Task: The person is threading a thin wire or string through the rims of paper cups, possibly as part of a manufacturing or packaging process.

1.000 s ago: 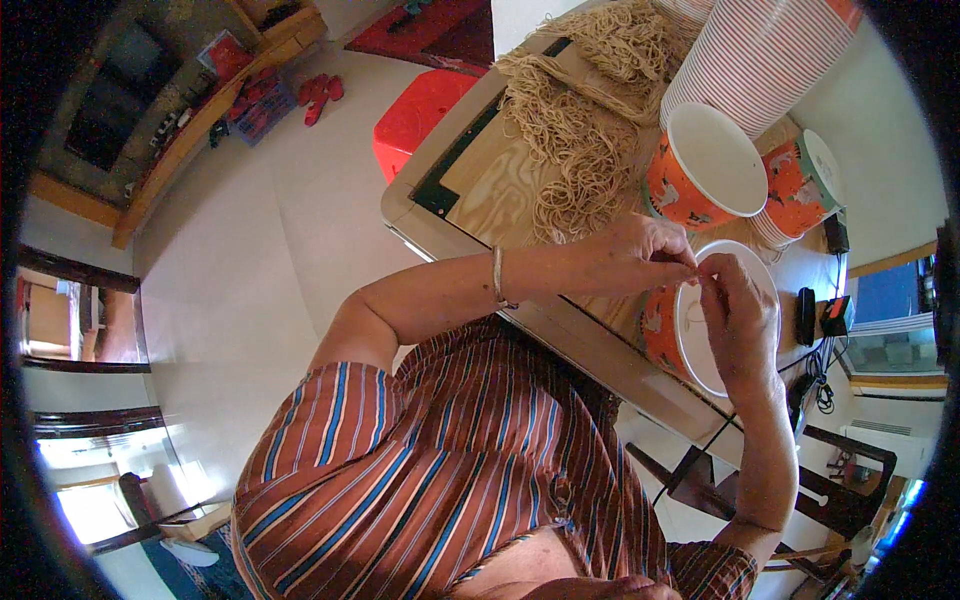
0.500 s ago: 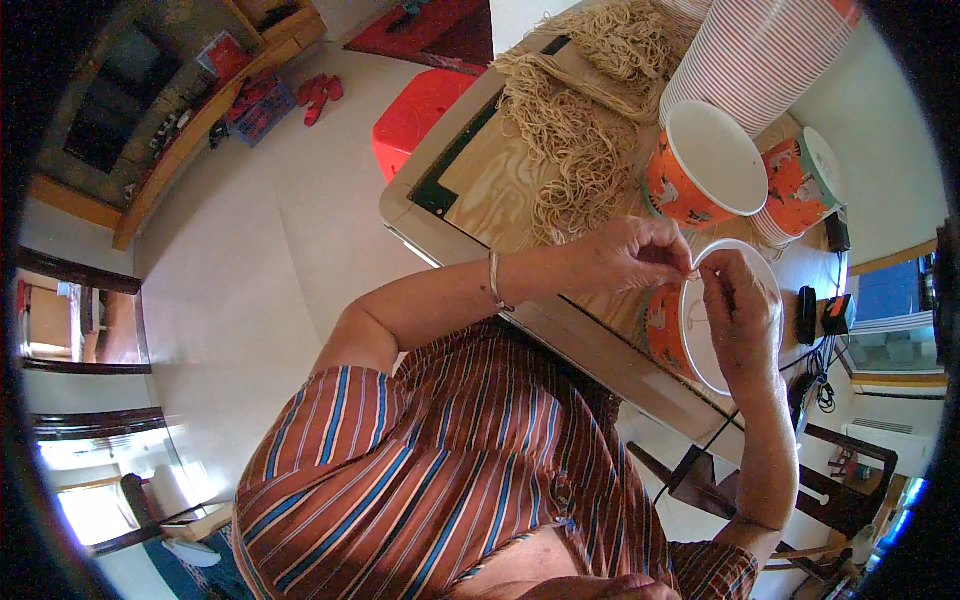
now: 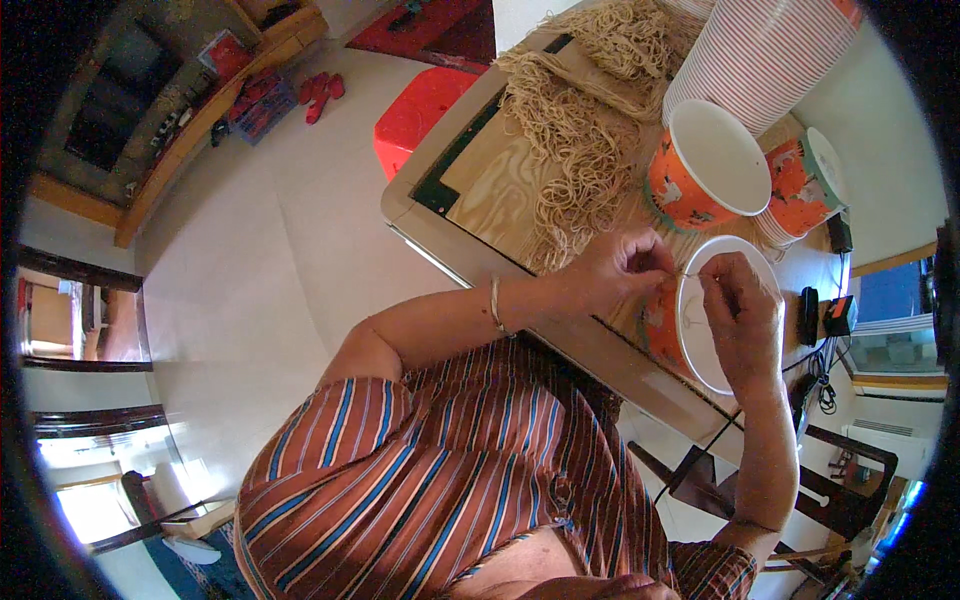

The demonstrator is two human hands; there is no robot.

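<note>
My left hand (image 3: 622, 270), with a bangle on its wrist, pinches one end of a thin tan string (image 3: 687, 274). Opposite it, my right hand (image 3: 742, 312) has its fingertips closed on the other end, so the short strand spans the small gap between them. Both hands are above a white-rimmed orange paper tub (image 3: 664, 328), whose inside is partly hidden by the right hand. Part of a thin strand shows against its white inside. Just beyond stands a second orange tub (image 3: 690, 192). A tangled heap of tan string (image 3: 575, 150) lies on the wooden board, left of the tubs.
A tall stack of paper tubs (image 3: 765, 60) leans at the far right, with more orange tubs (image 3: 797, 190) beside it. Black cables and small devices (image 3: 838, 316) lie along the table's right edge. A red stool (image 3: 420, 112) stands beyond the table's left corner.
My left hand has moved slightly down and to the left, and the gap between the two hands has widened with the string stretched across it. The right hand stays nearly in place.
</note>
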